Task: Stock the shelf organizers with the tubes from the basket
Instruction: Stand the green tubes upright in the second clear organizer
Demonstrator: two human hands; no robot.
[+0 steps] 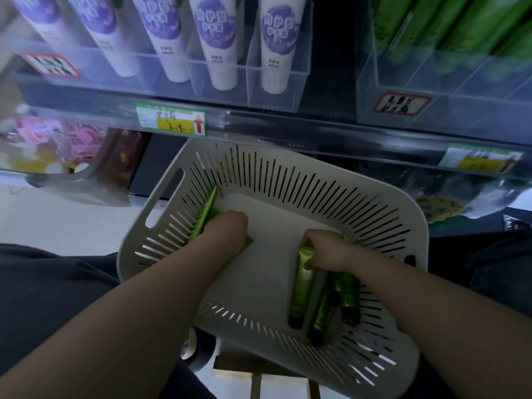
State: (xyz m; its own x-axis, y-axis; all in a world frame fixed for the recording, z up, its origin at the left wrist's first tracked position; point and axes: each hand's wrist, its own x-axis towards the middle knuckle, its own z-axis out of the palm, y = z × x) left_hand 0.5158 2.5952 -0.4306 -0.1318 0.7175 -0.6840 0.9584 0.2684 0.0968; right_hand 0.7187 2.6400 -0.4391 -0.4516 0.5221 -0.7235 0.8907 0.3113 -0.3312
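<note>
- Green tubes lie in the grey slotted basket. One cluster sits against its right wall with the dark caps toward the near rim, and a few more lean on the left wall.
- The left hand is curled down over the left-wall tubes and grasps them; its fingertips are hidden under the knuckles.
- The right hand is clenched around the upper ends of the right cluster.
- Between the two hands the white basket floor is bare.
- The basket's far rim sits just below the shelf's front rail, close to it.
- On the shelf above, a clear organizer holds purple-and-white tubes standing cap down, one per slot.
- A dark gap separates it from a second clear organizer, which holds more green tubes packed toward the back.
- A price tag on the rail reads "3.9" by hand on yellow, with a red up arrow beside it.
- A red-bordered label on the right organizer carries handwriting too blurred to read.
- The print on the purple tubes is also unreadable.
</note>
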